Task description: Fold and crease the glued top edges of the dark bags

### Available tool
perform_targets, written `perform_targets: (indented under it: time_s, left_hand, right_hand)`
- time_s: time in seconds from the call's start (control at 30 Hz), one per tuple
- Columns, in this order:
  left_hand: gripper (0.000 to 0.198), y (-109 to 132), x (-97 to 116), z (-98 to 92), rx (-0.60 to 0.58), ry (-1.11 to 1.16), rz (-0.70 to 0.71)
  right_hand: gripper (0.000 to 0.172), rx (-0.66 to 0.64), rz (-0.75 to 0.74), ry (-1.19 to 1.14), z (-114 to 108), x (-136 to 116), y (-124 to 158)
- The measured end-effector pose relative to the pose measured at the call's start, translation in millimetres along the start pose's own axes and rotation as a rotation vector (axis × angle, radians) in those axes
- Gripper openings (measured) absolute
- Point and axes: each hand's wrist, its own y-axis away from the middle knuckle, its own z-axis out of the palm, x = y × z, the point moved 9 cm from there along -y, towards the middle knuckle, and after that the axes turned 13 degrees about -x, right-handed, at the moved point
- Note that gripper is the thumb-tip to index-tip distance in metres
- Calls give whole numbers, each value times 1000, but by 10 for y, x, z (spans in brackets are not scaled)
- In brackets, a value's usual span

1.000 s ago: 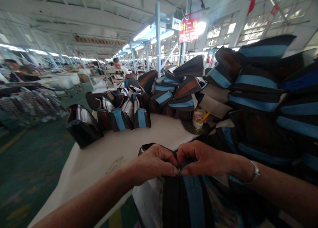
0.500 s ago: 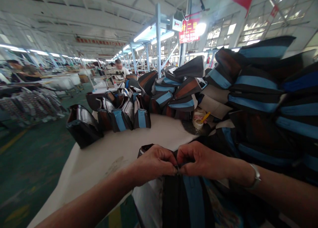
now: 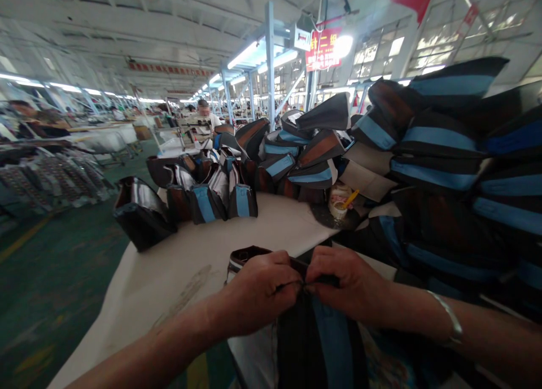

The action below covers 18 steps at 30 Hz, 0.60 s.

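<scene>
Head view: two hands meet at lower centre. The left hand [image 3: 258, 290] and right hand [image 3: 349, 284] are both closed narrow, fingertips pinching the top edge of one black bag with a blue stripe [image 3: 328, 344] at the near edge of the white table [image 3: 169, 282]. One bracelet [image 3: 451, 323] circles the right wrist. A pile of bags [image 3: 444, 169] too many to count fills the right; one cup [image 3: 339, 204] stands mid-frame.

The black cloth bag with a blue webbing stripe [image 3: 334, 344] looks matt and woven. The white bench top [image 3: 190, 265] is dull and scuffed; the dark bag at its left edge [image 3: 141, 211] shines like glossy plastic.
</scene>
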Motion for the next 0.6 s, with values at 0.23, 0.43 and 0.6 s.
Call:
perform_targets:
  time_s: [0.23,0.43,0.6]
  left_hand:
    - [45,-8,-265,94,-193,383,-205]
    - [39,-78,-106,185,-298,381,-67]
    - [18,-99,221,45,-197,165,73]
  right_hand:
    - [20,-109,-169,573,260,-135,197]
    - [19,-67,-214,307,26,-265,246]
    - [35,-255,142,-273,-167,60,73]
